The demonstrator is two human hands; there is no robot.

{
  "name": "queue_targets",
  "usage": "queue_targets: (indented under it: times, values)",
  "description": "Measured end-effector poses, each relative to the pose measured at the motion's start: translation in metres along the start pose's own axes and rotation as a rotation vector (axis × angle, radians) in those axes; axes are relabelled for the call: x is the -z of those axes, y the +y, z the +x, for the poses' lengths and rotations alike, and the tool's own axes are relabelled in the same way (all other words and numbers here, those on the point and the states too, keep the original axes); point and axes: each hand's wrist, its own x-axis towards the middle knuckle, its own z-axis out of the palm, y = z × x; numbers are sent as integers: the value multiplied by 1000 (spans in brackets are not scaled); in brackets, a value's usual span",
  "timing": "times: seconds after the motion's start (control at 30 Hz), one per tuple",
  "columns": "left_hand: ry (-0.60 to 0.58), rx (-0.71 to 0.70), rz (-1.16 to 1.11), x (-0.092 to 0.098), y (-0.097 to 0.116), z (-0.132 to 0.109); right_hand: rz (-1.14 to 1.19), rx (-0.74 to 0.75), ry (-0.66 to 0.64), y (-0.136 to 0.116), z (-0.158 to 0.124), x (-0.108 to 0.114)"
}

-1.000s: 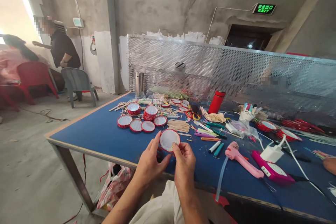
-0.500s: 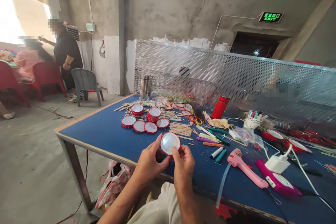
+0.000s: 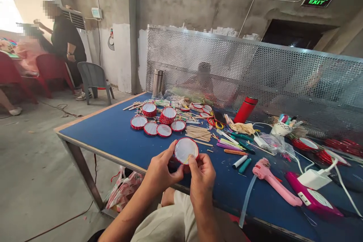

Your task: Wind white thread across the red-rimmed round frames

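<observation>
Between my two hands, above the table's near edge, is a round red-rimmed disc (image 3: 185, 149) with a pale, shiny face turned up. My left hand (image 3: 162, 169) grips its left side, fingers at the rim. My right hand (image 3: 202, 172) holds its lower right, thumb pressed on the face. Beyond lie several similar discs, one of them flat (image 3: 164, 130) and others in a stack (image 3: 168, 115). A pile of flat wooden sticks (image 3: 197, 133) lies just past the held disc.
On the blue table (image 3: 104, 136), markers (image 3: 230, 146), a pink glue gun (image 3: 276, 183) and a magenta power strip (image 3: 313, 194) lie to the right. A red flask (image 3: 246, 109) and a steel flask (image 3: 157, 82) stand before a perforated metal panel (image 3: 181, 53). A person (image 3: 68, 41) stands far left.
The camera view has shifted slightly, so the exit sign and right-hand items sit further right. Both hands keep hold of the disc, whose face now looks less glaring.
</observation>
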Motion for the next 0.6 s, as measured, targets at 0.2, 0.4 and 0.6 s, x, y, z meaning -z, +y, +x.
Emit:
queue_targets:
  times: [0.2,0.4,0.6]
  values:
    - [6,15,-38,1,-1,0,-18,16,-17,4,1,2]
    - [-72,41,-142,5,0,3,-18,16,-14,3,2,1]
    - [-113,78,-452,13,-4,7,-335,306,18,3,-7,0]
